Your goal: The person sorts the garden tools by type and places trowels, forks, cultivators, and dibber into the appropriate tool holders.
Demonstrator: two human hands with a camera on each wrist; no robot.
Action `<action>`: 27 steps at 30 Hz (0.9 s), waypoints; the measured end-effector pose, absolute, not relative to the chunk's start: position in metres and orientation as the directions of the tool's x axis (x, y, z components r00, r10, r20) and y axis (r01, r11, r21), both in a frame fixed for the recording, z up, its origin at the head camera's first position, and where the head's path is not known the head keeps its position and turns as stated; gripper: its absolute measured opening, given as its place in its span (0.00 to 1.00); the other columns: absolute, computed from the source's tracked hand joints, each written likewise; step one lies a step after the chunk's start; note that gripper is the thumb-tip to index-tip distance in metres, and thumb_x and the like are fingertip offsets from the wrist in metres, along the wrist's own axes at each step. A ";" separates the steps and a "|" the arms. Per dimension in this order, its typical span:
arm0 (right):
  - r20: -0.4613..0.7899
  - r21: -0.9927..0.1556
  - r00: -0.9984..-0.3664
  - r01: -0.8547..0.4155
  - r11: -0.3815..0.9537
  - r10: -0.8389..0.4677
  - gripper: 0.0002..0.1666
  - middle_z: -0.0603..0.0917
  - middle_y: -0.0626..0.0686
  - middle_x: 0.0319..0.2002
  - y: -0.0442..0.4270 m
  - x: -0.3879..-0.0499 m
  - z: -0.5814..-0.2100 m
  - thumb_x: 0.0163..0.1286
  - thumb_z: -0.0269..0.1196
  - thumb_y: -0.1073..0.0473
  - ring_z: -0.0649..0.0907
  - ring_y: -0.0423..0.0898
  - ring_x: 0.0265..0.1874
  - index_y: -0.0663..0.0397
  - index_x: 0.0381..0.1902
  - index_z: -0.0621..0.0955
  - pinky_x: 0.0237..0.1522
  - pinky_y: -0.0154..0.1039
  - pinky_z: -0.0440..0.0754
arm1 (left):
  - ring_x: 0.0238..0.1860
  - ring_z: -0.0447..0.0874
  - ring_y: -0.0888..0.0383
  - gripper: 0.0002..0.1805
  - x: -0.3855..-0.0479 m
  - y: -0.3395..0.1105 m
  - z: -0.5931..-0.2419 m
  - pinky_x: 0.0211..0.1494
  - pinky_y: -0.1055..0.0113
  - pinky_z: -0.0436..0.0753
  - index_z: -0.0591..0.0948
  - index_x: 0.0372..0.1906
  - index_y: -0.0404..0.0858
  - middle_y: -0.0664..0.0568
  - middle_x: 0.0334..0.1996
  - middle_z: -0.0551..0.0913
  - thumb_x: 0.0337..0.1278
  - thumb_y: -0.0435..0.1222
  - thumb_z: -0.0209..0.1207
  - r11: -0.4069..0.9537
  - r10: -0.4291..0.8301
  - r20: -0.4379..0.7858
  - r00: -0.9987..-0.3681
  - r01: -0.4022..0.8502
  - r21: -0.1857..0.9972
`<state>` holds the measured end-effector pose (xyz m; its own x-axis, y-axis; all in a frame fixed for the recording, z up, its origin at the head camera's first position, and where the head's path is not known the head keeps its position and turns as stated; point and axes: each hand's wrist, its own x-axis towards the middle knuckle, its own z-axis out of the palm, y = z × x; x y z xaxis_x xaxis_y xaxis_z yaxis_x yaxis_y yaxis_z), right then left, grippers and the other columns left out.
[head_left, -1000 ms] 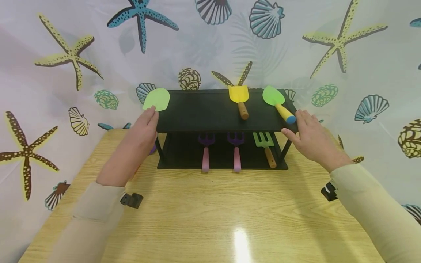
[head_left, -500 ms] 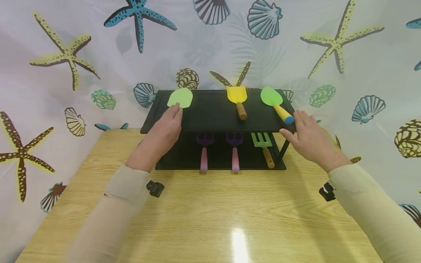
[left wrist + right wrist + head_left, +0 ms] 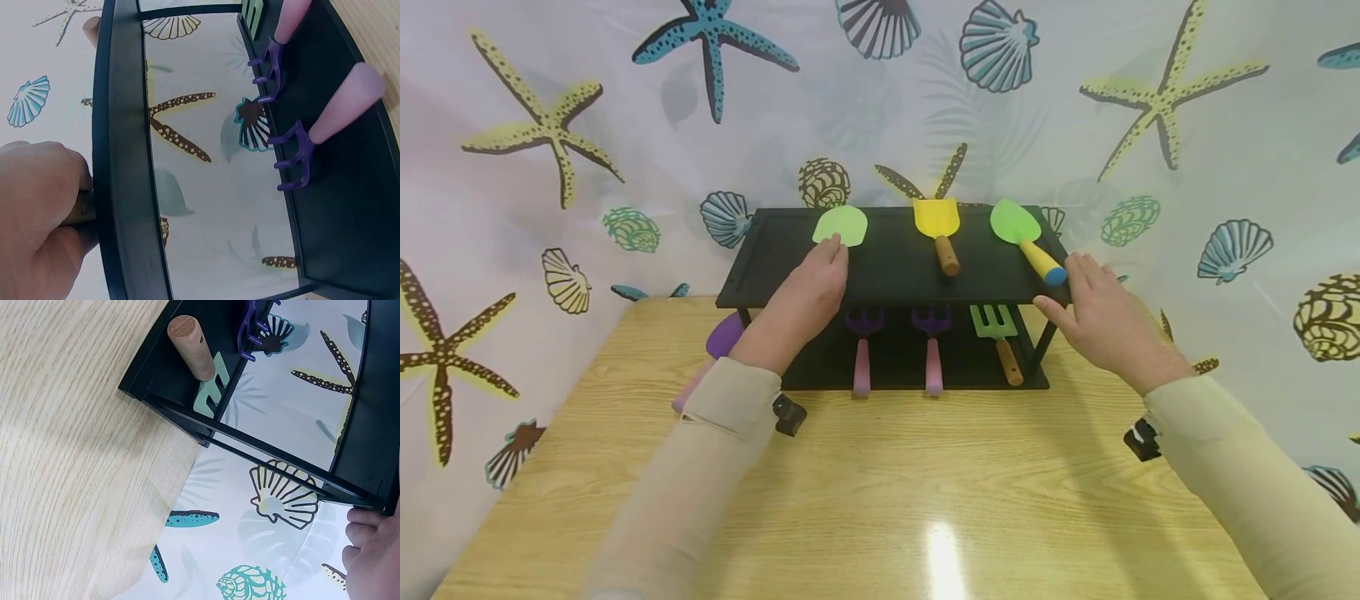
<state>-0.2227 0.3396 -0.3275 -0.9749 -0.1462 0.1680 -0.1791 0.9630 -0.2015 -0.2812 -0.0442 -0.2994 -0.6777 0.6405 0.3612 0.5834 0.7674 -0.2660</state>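
My left hand [image 3: 808, 287] holds a small hand trowel with a light green blade [image 3: 841, 225] over the black two-tier rack's top shelf [image 3: 887, 279]. In the left wrist view the fingers of my left hand [image 3: 37, 219] curl round its brownish handle [image 3: 80, 209]. Whether the blade touches the shelf, I cannot tell. At the rack's right end rests my right hand [image 3: 1105, 312], fingers fairly straight, thumb by the front edge. Near it lies a green trowel [image 3: 1017, 223] with a yellow, blue-tipped handle. A yellow shovel [image 3: 936, 218] with a wooden handle lies left of that.
On the lower shelf lie two purple hand forks [image 3: 862, 358] [image 3: 933, 358] with pink handles and a green fork [image 3: 996, 323] with a wooden handle. A purple trowel [image 3: 724, 335], partly behind my left arm, lies on the wooden table [image 3: 880, 483]. A shell-patterned cloth [image 3: 880, 108] hangs behind.
My left hand has moved right with the light green trowel, from the rack's left end to left of the middle. The right hand has stayed at the right end.
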 end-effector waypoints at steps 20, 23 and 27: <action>0.174 -0.198 -0.975 -0.173 0.965 -0.140 0.56 0.47 0.73 0.77 0.337 -0.222 -0.327 0.75 0.40 0.29 0.49 0.70 0.77 0.71 0.77 0.44 0.79 0.62 0.42 | 0.71 0.68 0.39 0.23 -0.292 -0.006 -0.296 0.75 0.56 0.68 0.66 0.67 0.19 0.29 0.70 0.66 0.71 0.25 0.49 0.824 0.563 0.230 -0.794 0.562 -0.075; 0.180 -0.197 -0.973 -0.179 0.964 -0.144 0.55 0.48 0.73 0.77 0.337 -0.222 -0.327 0.76 0.40 0.30 0.49 0.70 0.76 0.71 0.77 0.44 0.78 0.62 0.42 | 0.71 0.68 0.39 0.22 -0.292 -0.005 -0.295 0.75 0.56 0.68 0.67 0.66 0.19 0.29 0.69 0.67 0.71 0.25 0.49 0.826 0.559 0.236 -0.795 0.557 -0.080; 0.177 -0.195 -0.974 -0.179 0.964 -0.145 0.55 0.47 0.73 0.77 0.338 -0.222 -0.327 0.76 0.40 0.29 0.49 0.70 0.76 0.71 0.77 0.44 0.78 0.62 0.42 | 0.70 0.69 0.40 0.22 -0.292 -0.004 -0.294 0.73 0.58 0.70 0.68 0.65 0.20 0.29 0.67 0.69 0.72 0.28 0.50 0.822 0.567 0.266 -0.779 0.557 -0.120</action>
<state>-0.2219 0.3378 -0.3267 -0.9735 -0.1450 0.1766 -0.1791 0.9642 -0.1955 -0.2917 -0.0042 -0.2936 -0.7794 0.5675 0.2655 0.5575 0.8216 -0.1196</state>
